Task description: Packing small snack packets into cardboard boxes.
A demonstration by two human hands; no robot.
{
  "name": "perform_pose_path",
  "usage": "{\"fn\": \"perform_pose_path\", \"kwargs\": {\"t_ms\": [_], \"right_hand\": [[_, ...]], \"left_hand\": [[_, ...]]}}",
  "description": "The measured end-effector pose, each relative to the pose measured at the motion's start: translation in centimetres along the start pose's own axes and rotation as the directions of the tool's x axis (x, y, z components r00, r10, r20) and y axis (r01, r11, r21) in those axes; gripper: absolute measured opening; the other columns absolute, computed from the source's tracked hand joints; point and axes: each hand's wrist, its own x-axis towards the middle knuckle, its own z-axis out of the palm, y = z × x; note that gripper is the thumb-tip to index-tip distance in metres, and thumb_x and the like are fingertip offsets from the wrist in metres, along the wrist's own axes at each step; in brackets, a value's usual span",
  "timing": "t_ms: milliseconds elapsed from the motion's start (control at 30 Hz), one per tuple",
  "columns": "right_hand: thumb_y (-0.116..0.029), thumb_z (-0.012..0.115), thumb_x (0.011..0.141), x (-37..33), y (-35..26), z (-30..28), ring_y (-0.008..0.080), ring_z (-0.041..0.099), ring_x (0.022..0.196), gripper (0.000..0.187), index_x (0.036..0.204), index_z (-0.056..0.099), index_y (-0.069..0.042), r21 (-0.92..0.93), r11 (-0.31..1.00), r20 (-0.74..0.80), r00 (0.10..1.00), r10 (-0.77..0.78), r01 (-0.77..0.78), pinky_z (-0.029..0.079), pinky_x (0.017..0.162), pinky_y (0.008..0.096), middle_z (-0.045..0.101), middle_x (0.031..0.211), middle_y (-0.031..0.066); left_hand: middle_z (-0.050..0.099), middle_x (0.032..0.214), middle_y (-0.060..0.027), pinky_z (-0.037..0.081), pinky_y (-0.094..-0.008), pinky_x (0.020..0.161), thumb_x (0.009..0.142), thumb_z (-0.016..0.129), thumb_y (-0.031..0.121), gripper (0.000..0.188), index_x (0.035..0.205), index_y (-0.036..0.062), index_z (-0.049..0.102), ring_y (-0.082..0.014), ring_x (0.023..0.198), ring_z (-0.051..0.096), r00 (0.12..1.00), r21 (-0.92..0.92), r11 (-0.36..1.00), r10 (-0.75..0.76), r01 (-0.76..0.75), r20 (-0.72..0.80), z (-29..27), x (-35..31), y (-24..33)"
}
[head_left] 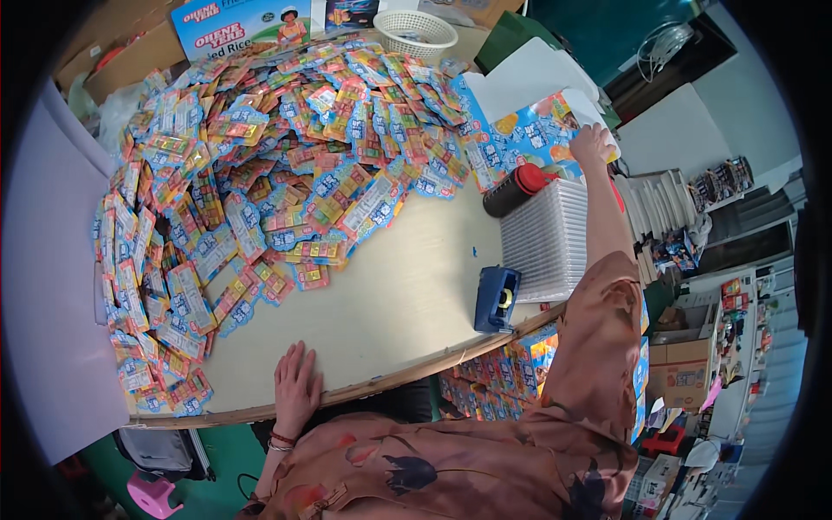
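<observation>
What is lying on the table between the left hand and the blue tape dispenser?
Nothing: in the head view the table is bare between the left hand and the blue tape dispenser.

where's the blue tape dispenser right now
In the head view the blue tape dispenser sits on the table's near right edge, beside the stack of clear plastic trays.

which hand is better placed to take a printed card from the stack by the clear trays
Right, probably. The right hand already rests on the card stack beyond the trays. The left hand lies flat at the table's near edge.
</observation>
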Motion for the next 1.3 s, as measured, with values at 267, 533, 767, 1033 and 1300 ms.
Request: {"fn": "perform_pose_path", "kwargs": {"t_ms": [267, 533, 767, 1033, 1300], "right_hand": [[-0.037, 0.072, 0.074, -0.8, -4.4, -1.1, 0.0339, 0.042, 0.127, 0.061, 0.127, 0.050, -0.017, 0.150, 0.980, 0.007, 0.991, -0.135, 0.133, 0.037, 0.095, 0.0623, 0.046, 0.133, 0.0115], [-0.041, 0.073, 0.075, 0.5, -13.9, 1.5, 0.0298, 0.011, 0.145, 0.076, 0.141, 0.040, -0.026, -0.123, 0.845, 0.056, 0.854, -0.517, 0.520, 0.020, 0.106, 0.0697, 0.020, 0.155, 0.0045], [-0.027, 0.071, 0.076, 2.2, -13.7, 1.5, 0.0269, 0.015, 0.144, 0.043, 0.118, 0.063, -0.024, -0.260, 0.781, 0.138, 0.822, -0.552, 0.568, 0.016, 0.106, 0.0714, 0.031, 0.149, 0.0041], [-0.010, 0.058, 0.081, 1.4, -15.7, -2.5, 0.0215, 0.064, 0.100, 0.015, 0.092, 0.069, -0.012, -0.324, 0.698, -0.061, 0.722, -0.689, 0.639, 0.026, 0.109, 0.0552, 0.068, 0.100, 0.0057], [-0.008, 0.056, 0.080, -4.0, -13.0, -16.9, 0.0215, 0.063, 0.090, 0.015, 0.088, 0.066, -0.017, -0.515, 0.658, -0.379, 0.543, -0.750, 0.549, 0.030, 0.107, 0.0499, 0.062, 0.078, 0.0013]], "left_hand": [[0.041, 0.142, -0.0164, 0.029, -0.0476, 0.110, 0.086, 0.060, 0.013, 0.047, 0.131, 0.0054, 0.050, -0.0352, 0.133, 0.036, 1.000, -0.018, 1.000, -0.006, 0.006, 0.002, -0.1, 0.5, 0.0], [0.042, 0.141, -0.0150, 0.030, -0.0464, 0.109, 0.084, 0.063, 0.014, 0.048, 0.130, 0.0055, 0.052, -0.0335, 0.132, 0.038, 1.000, -0.008, 1.000, -0.023, 0.023, -0.019, -0.3, -0.2, -0.2], [0.043, 0.141, -0.0151, 0.031, -0.0453, 0.109, 0.085, 0.063, 0.017, 0.046, 0.129, 0.0058, 0.053, -0.0312, 0.132, 0.040, 1.000, -0.018, 1.000, -0.020, 0.019, -0.011, 0.0, -0.1, -0.3], [0.043, 0.141, -0.0157, 0.030, -0.0450, 0.110, 0.086, 0.062, 0.016, 0.046, 0.130, 0.0056, 0.052, -0.0312, 0.132, 0.040, 1.000, 0.003, 1.000, -0.015, 0.015, -0.012, -0.3, 0.4, -0.3], [0.046, 0.138, -0.0172, 0.032, -0.0417, 0.108, 0.085, 0.060, 0.008, 0.049, 0.132, 0.0042, 0.049, -0.0337, 0.130, 0.041, 0.979, -0.419, 0.903, -0.161, 0.095, -0.124, -0.4, -0.7, -1.6]]}}
